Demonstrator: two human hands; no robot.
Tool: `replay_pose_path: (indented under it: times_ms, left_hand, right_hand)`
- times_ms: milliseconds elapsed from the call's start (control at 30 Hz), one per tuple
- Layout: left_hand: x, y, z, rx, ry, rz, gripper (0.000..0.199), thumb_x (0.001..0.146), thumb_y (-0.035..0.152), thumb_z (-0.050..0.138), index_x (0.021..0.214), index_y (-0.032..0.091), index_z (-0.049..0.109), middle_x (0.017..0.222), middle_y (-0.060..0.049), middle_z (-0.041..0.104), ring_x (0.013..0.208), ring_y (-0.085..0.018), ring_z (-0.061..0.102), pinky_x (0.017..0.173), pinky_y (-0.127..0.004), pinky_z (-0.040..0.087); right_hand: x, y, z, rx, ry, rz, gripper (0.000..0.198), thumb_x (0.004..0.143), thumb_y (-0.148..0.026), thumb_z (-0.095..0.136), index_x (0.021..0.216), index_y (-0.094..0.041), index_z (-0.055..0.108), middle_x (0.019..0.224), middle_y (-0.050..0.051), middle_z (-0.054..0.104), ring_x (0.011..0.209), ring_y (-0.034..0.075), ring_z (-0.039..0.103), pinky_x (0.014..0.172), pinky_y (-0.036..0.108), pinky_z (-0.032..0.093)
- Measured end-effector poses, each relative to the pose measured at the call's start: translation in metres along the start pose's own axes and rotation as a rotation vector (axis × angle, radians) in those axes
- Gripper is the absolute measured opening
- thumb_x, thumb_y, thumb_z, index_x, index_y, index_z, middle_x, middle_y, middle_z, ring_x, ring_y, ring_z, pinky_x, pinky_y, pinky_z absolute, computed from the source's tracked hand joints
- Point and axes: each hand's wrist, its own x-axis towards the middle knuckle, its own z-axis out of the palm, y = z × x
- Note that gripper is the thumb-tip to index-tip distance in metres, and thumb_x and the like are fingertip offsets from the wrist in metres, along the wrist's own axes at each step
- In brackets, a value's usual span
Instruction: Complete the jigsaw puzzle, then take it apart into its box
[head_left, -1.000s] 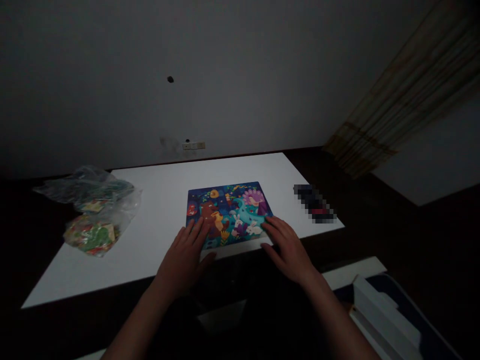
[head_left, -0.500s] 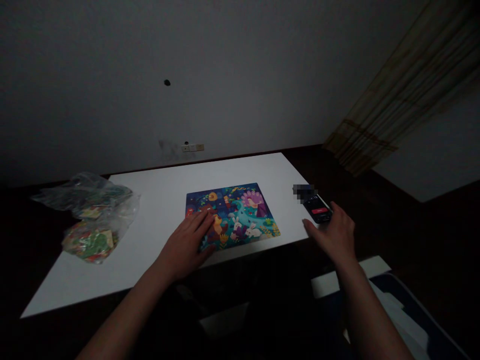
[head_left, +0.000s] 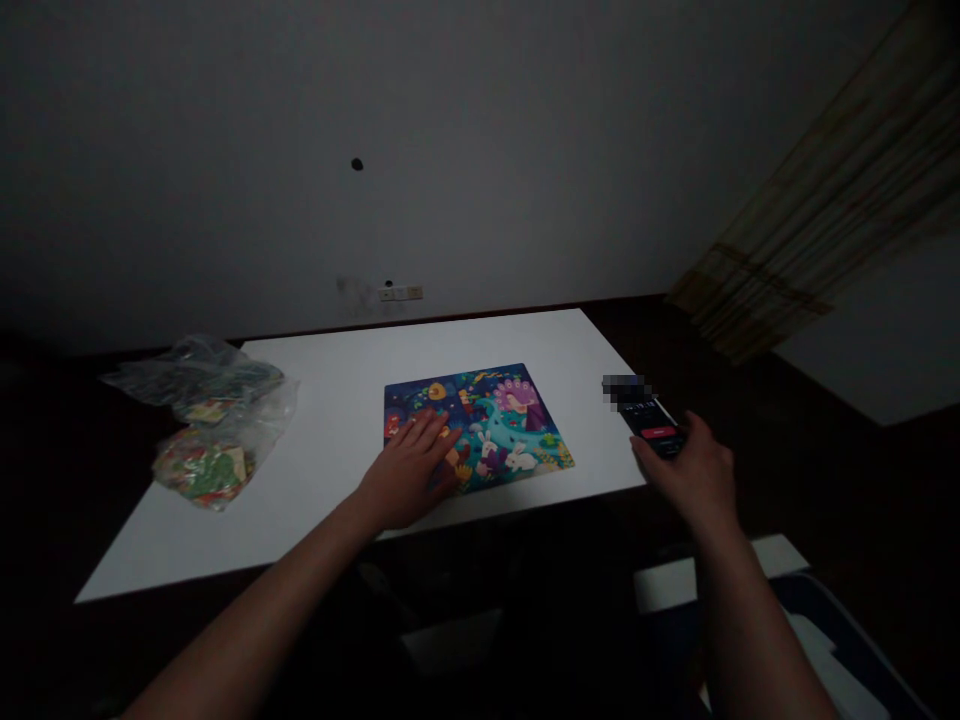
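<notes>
A colourful picture board, dark blue and teal with rabbits and a purple peacock, lies flat on the white table. My left hand rests on its lower left part, palm down with fingers stretched out, covering some of the picture. At the table's right edge is a phone with a lit dark screen and a red button. My right hand holds the phone's near end, thumb on its left side and fingers on its right. The hand hides the phone's lower corner.
Clear plastic bags with coloured pieces lie at the table's left end. Behind the table stands a grey wall with sockets. A curtain hangs at the right. Below my right arm is a dark blue container with something white in it.
My right hand has closed in around the near end of the phone. The left hand stays on the board. The whole view has shifted slightly, so things appear further right.
</notes>
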Motion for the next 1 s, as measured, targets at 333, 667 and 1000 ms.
replay_pose_path:
  times_ms: [333, 667, 1000]
  left_hand:
    - [0.023, 0.053, 0.009, -0.022, 0.084, -0.198, 0.069, 0.116, 0.058, 0.048, 0.171, 0.017, 0.053, 0.185, -0.023, 0.04, 0.175, -0.046, 0.03, 0.14, -0.068, 0.029]
    - [0.025, -0.006, 0.001, -0.04, -0.01, 0.043, 0.07, 0.116, 0.058, 0.044, 0.175, 0.021, 0.048, 0.188, -0.018, 0.037, 0.176, -0.043, 0.028, 0.141, -0.064, 0.026]
    - [0.035, -0.037, 0.007, -0.001, -0.002, 0.126, 0.079, 0.115, 0.064, 0.031, 0.176, 0.017, 0.048, 0.188, -0.018, 0.036, 0.178, -0.043, 0.024, 0.14, -0.065, 0.026]
  right_hand:
    - [0.004, 0.011, 0.01, -0.011, 0.05, -0.066, 0.11, 0.086, -0.078, 0.066, 0.162, 0.002, 0.055, 0.146, 0.035, 0.069, 0.134, 0.054, 0.065, 0.116, 0.066, 0.051]
    - [0.005, 0.033, 0.0, 0.103, -0.098, -0.309, 0.095, 0.096, -0.076, 0.062, 0.162, -0.007, 0.056, 0.154, 0.03, 0.068, 0.144, 0.048, 0.063, 0.126, 0.069, 0.044]
    - [-0.005, 0.094, -0.118, 0.337, -0.08, -0.167, 0.068, 0.106, -0.074, 0.064, 0.15, -0.024, 0.07, 0.149, 0.014, 0.076, 0.135, 0.034, 0.072, 0.119, 0.055, 0.056]
